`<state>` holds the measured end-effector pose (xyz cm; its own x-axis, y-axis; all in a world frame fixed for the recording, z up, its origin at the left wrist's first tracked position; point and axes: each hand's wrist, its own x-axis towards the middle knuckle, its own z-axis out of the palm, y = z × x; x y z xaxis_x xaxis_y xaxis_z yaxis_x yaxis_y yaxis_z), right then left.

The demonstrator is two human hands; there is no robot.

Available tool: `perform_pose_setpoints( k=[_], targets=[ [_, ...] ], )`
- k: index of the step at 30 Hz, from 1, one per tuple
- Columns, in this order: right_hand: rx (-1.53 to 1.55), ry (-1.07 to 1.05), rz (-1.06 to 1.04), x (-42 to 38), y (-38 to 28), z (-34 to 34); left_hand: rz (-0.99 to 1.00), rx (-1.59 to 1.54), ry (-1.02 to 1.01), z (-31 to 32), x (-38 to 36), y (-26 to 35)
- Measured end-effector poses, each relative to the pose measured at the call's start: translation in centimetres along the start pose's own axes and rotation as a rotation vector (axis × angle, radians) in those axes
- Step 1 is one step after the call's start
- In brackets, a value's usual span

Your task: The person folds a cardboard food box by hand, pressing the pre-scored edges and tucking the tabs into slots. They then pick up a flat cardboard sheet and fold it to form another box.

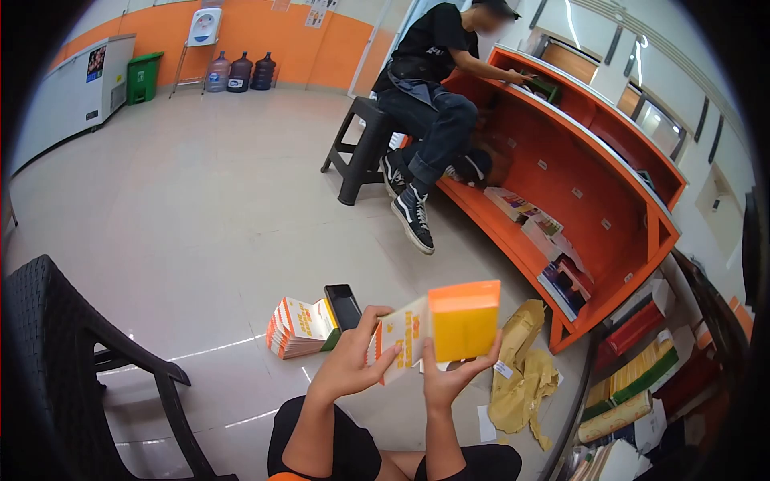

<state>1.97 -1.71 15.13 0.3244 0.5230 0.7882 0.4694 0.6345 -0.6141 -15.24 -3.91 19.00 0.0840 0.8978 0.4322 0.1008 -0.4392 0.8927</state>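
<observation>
Both hands are raised in front of my knees. My left hand (353, 357) pinches a white printed piece (411, 341) with orange and yellow lettering, thumb across its face. Right against that piece is a yellow block with an orange top (464, 325), which my right hand (451, 381) grips from below with thumb and fingers. I cannot tell whether the two are joined. Just beyond my left hand, a fanned stack of similar printed pieces (301, 325) lies on the floor beside a black tray-like object (343, 306).
Torn brown paper (521, 377) lies right of my hands. A person (433, 80) sits on a dark stool (361, 148) at an orange counter (561, 176) with booklets on its lower shelf. A black chair (64, 361) stands at left, and stacked books (630, 377) at right.
</observation>
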Motion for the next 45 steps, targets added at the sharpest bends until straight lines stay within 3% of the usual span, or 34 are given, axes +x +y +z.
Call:
perform_pose_setpoints(
  k=[4,7,9,11,14,17,21,24,29,34,36,39,41,45],
  targets=[
    [-0.200,-0.301,-0.213,-2.0,-2.0,2.1,-0.005,-0.004,0.329,-1.3,0.2,-1.8],
    [0.024,-0.529,-0.073,-3.1,0.2,4.0,-0.149,-0.002,0.546,-4.7,0.0,-3.8],
    [0.188,-0.616,0.127,-3.4,2.2,6.0,-0.216,-0.163,0.627,-6.9,0.2,-9.3],
    [0.374,-0.647,0.333,-4.4,7.0,8.7,-0.354,-0.126,0.662,-8.3,0.1,-14.9],
    [-0.084,-0.786,0.074,-5.5,14.1,12.1,-0.499,-0.120,0.719,-8.3,-0.5,-23.4],
    [-0.351,-1.004,0.312,-6.1,14.0,13.5,-0.628,0.106,0.739,-8.6,-0.3,-24.8],
    [-0.429,-0.979,0.473,-5.8,14.9,13.7,-0.835,0.405,0.679,-8.2,0.2,-23.4],
    [-0.528,-0.883,0.432,-5.1,16.2,12.7,-0.858,0.470,0.667,-8.4,0.1,-22.9],
    [-0.563,-0.692,0.427,-3.1,16.8,9.8,-0.712,0.458,0.670,-7.9,0.8,-21.8],
    [-0.374,-0.636,0.561,-0.2,13.7,9.3,-0.651,0.397,0.619,-7.6,1.8,-21.0],
    [-0.290,-0.588,0.492,0.3,13.0,9.7,-0.629,0.397,0.586,-7.6,1.7,-21.3],
    [-0.190,-0.632,0.581,1.1,11.8,10.3,-0.630,0.531,0.523,-7.1,1.5,-21.0],
    [-0.258,-0.682,0.478,0.2,13.5,11.1,-0.648,0.501,0.526,-6.8,1.6,-21.1],
    [-0.313,-0.901,0.478,-2.1,13.4,13.0,-0.669,0.552,0.606,-6.6,1.2,-23.4]
  ],
)
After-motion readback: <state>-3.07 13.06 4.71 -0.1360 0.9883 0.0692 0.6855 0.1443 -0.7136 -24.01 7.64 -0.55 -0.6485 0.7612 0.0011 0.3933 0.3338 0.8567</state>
